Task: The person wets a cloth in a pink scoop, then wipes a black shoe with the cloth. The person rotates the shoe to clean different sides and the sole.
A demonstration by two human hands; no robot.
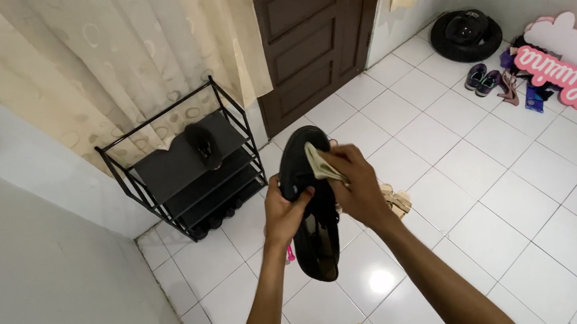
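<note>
The left hand (283,214) grips a black shoe (311,209) by its side, fingers curled round the edge, holding it in the air above the white tiled floor (481,175) with the toe pointing down toward the person. The right hand (360,189) is closed on a folded beige cloth (324,166) and presses it against the upper part of the shoe, near the opening. The lower part of the shoe shines and catches the light, which suggests wiping is well under way; whether the part under the cloth is finished I cannot tell.

On the top shelf of the black rack (183,169), which stands in the floor's far left corner under the cream curtain (126,48), lies a second dark shoe (203,144), probably the partner and already put away. So, as I judge it, one shoe is done and shelved, and the one in hand remains to be finished and placed beside it.

More shoes (489,81) lie by the far right wall, near a black helmet (465,34) and a pink sign (560,76).
</note>
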